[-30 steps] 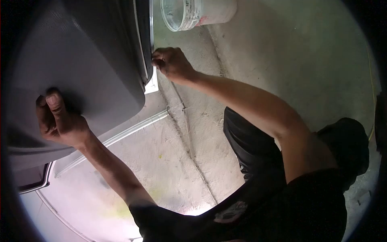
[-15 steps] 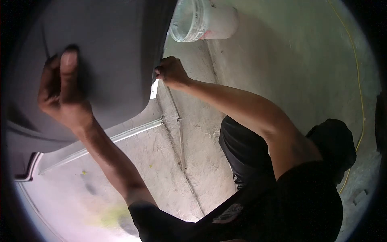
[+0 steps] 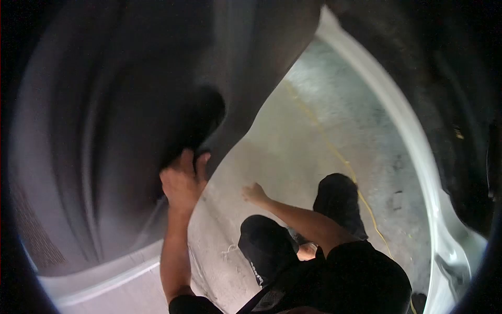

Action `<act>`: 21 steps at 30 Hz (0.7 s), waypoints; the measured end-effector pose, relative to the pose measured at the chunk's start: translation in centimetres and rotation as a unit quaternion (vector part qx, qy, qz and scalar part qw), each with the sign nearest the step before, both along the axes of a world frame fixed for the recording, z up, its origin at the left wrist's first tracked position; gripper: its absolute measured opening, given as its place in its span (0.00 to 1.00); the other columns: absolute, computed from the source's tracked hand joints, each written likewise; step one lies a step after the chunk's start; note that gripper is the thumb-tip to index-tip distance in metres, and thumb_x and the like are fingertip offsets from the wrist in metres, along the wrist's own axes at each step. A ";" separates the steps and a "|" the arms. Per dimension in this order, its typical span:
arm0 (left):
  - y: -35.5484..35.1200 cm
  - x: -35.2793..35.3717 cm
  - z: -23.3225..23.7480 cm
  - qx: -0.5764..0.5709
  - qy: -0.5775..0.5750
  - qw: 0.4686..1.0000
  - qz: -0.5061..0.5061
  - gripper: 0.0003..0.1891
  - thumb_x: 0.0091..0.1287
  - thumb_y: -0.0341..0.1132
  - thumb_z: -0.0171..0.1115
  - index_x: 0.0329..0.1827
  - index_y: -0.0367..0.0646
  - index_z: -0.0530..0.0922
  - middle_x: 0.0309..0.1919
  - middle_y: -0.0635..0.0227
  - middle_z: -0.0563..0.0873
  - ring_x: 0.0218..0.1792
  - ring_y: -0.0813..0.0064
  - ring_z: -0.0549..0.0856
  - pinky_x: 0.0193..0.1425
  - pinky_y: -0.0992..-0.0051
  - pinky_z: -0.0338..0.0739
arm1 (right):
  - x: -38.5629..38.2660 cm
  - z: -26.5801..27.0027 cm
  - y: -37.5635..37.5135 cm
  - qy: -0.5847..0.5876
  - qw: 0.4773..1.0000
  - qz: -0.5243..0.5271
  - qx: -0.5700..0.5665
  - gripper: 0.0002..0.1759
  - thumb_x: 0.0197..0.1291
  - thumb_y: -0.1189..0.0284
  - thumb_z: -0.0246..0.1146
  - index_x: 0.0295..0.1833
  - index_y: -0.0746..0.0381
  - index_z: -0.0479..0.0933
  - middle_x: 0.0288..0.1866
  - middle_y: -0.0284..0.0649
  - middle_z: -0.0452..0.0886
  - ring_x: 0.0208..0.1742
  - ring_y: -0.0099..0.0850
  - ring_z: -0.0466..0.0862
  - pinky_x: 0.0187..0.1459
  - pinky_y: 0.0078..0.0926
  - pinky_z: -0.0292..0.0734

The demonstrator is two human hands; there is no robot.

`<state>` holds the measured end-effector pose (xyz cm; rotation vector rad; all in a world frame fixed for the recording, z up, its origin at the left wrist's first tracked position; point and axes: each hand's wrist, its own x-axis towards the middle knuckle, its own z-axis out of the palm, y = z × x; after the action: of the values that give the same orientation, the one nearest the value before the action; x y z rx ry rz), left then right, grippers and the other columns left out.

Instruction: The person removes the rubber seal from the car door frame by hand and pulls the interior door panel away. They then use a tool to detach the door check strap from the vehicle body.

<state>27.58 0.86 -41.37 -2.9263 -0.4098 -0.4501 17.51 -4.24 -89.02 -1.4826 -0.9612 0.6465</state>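
Note:
A dark grey car door trim panel (image 3: 136, 104) fills the left of the view, its deep black recess (image 3: 201, 118) near the middle. My left hand (image 3: 183, 180) reaches up to the lower end of this recess, thumb and forefinger apart, the fingertips against the panel. The other fingers are partly lost in shadow. My right hand (image 3: 254, 193) is in the air right of the panel's edge, apart from it, with its fingers curled in. Whether anything small is inside those fingers cannot be made out.
A pale metal door-opening frame (image 3: 408, 112) curves down the right side, with dark interior beyond it. A light-coloured strip (image 3: 115, 272) runs under the panel. On the concrete floor (image 3: 266, 157) lies a yellow cable (image 3: 368, 209), near my black-clad knees (image 3: 266, 240).
My view has swung right and closer to the panel. My right hand has left the panel's edge; my left hand is now at the recess. The white bucket is out of view.

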 end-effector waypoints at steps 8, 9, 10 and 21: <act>1.4 1.4 0.6 -0.036 0.057 0.997 -0.022 0.14 0.69 0.43 0.66 0.31 0.43 0.76 0.22 0.58 0.84 0.23 0.55 0.86 0.27 0.60 0.82 | 12.0 19.4 -22.5 0.325 0.917 -0.200 -0.119 0.13 0.67 0.76 0.60 0.53 0.70 0.80 0.39 0.45 0.86 0.28 0.31 0.86 0.32 0.28 0.84; 1.7 0.9 0.6 -0.040 0.059 0.997 -0.032 0.14 0.69 0.43 0.66 0.31 0.43 0.76 0.22 0.58 0.84 0.23 0.55 0.86 0.27 0.60 0.82 | 13.0 21.3 -24.2 0.473 0.849 -0.231 -0.038 0.13 0.68 0.76 0.60 0.53 0.71 0.80 0.39 0.46 0.85 0.27 0.32 0.85 0.32 0.29 0.83; 2.5 1.3 0.3 -0.029 0.112 0.993 -0.023 0.13 0.69 0.42 0.66 0.33 0.43 0.78 0.25 0.58 0.85 0.26 0.55 0.87 0.31 0.59 0.83 | 14.3 20.4 -25.4 0.251 0.938 -0.240 -0.003 0.14 0.68 0.73 0.60 0.54 0.70 0.80 0.38 0.46 0.85 0.27 0.32 0.85 0.33 0.30 0.83; -11.1 -6.9 3.0 -0.476 0.241 0.846 -0.011 0.16 0.64 0.34 0.70 0.54 0.40 0.82 0.46 0.52 0.88 0.52 0.53 0.85 0.59 0.61 0.78 | 34.7 52.7 -48.0 -0.294 0.771 -0.533 -0.188 0.16 0.61 0.75 0.58 0.51 0.70 0.83 0.32 0.41 0.84 0.32 0.28 0.83 0.35 0.30 0.81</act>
<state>20.71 -10.22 -38.37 -3.7722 -0.6614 0.7214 52.17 -52.26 -36.36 -2.3275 -0.2581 -0.5387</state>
